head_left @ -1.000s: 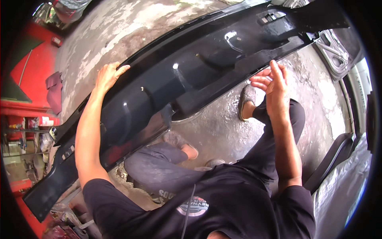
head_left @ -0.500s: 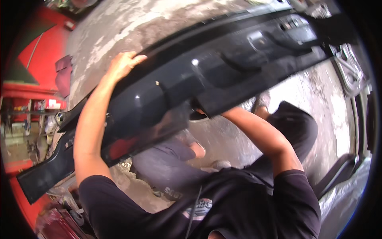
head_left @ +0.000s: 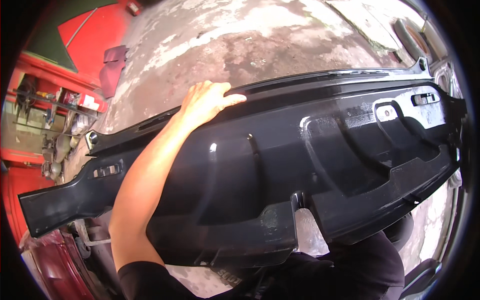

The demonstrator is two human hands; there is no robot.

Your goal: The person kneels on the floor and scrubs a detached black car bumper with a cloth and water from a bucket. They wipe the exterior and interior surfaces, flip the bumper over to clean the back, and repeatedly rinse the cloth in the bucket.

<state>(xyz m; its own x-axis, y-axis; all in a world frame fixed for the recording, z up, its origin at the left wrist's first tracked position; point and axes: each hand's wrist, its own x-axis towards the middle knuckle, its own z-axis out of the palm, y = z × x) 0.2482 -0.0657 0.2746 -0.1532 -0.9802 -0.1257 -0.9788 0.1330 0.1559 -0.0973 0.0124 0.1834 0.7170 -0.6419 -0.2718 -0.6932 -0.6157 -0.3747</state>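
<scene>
A long black moulded car panel spans the head view from left to right, its broad face turned up at me. It has curved ridges, a slot at each end and a notch in its near edge. My left hand is closed over the panel's far edge, left of the middle, with the thumb lying along the top. The left forearm crosses above the panel's surface. My right hand and forearm are out of sight; the panel covers the area in front of my right side.
Red cabinets with shelves of cluttered items stand at the left. A dark red cloth hangs there. Dark red bodywork lies at the lower left. Worn concrete floor stretches beyond the panel, with a tyre at the far right.
The panel has come nearer my body and turned more level, with its face now fully toward me. My right forearm, seen reaching to its near edge before, has gone from view.
</scene>
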